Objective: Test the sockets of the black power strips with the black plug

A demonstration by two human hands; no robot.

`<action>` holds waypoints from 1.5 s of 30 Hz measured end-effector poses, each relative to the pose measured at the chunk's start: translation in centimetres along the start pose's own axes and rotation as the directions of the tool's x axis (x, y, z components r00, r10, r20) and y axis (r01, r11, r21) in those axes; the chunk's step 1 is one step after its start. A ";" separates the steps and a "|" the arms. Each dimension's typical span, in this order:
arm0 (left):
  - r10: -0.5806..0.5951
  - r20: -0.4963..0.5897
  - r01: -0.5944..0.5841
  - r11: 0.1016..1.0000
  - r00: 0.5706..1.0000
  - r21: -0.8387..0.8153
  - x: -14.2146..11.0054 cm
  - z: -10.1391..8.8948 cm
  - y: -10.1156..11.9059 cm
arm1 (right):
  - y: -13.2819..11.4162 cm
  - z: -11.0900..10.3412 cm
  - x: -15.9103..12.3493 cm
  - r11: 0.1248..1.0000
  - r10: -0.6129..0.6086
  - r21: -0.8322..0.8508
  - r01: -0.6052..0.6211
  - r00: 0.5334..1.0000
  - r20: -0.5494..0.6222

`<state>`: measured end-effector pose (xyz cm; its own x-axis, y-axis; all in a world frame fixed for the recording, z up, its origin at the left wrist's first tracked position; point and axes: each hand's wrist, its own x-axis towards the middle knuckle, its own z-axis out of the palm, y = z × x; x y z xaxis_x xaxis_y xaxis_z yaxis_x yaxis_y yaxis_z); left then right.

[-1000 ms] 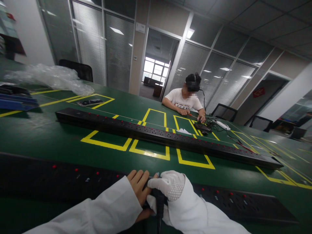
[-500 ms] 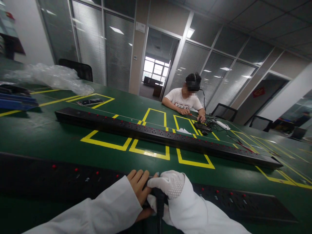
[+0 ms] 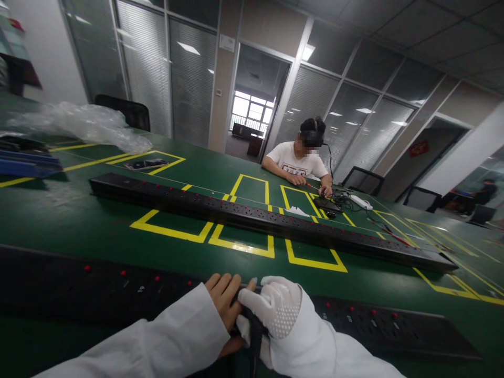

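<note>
A long black power strip (image 3: pixel 98 289) with red switches lies along the near edge of the green table (image 3: pixel 98 226). My bare left hand (image 3: pixel 226 304) rests on the strip with its fingers held together and laid flat over it. My right hand (image 3: pixel 271 310), in a white dotted glove, is closed round a black plug or cable end (image 3: pixel 255 328) pressed at the strip, right beside my left hand. Both sleeves are white. The plug's lower part is hidden below my hands.
A second long black power strip (image 3: pixel 275 223) crosses the table's middle over yellow marked boxes. Another person sits at the far side with small parts and cables (image 3: pixel 342 202). Clear plastic wrap (image 3: pixel 86 126) and blue trays (image 3: pixel 27 163) lie at the far left.
My gloved right hand has shifted very slightly lower on the plug. My left hand stays where it was.
</note>
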<state>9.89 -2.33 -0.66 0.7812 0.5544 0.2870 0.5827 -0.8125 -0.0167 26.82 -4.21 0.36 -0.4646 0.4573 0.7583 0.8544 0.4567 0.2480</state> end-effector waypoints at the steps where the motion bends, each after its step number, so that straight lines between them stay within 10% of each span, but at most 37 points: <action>1: 0.008 -0.018 -0.008 1.000 1.000 -0.005 0.0 0.0 0.0 | 0.2 -0.1 0.3 0.999 0.001 0.041 -0.001 1.000 0.006; 13: 0.004 -0.009 -0.004 1.000 1.000 0.016 0.0 0.3 0.0 | 0.8 -2.6 1.7 0.989 -0.143 0.025 0.143 0.927 0.346; 21: 0.023 -0.079 -0.025 1.000 0.997 -0.020 -0.3 -0.4 -0.2 | 0.6 -2.5 1.4 0.919 0.227 0.222 -0.326 0.898 0.376; 27: 0.028 -0.076 -0.030 0.999 0.997 -0.029 -0.2 0.6 -0.3 | 0.0 -2.3 1.5 0.994 -0.039 0.106 0.022 0.987 0.159; 36: 0.021 -0.061 -0.022 1.000 0.998 -0.020 -0.1 0.7 -0.3 | -0.1 -2.3 2.0 0.978 0.000 0.192 -0.084 0.917 0.399; 45: 0.062 -0.108 -0.057 0.997 0.992 0.049 -0.3 1.0 -0.6 | 0.1 -4.4 1.9 0.986 -0.034 0.165 -0.030 0.928 0.371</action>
<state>9.52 -1.87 -1.66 0.7871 0.4800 0.3873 0.5472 -0.8332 -0.0797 27.02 -6.66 4.53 -0.5466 0.6919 0.4718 0.8177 0.5625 0.1223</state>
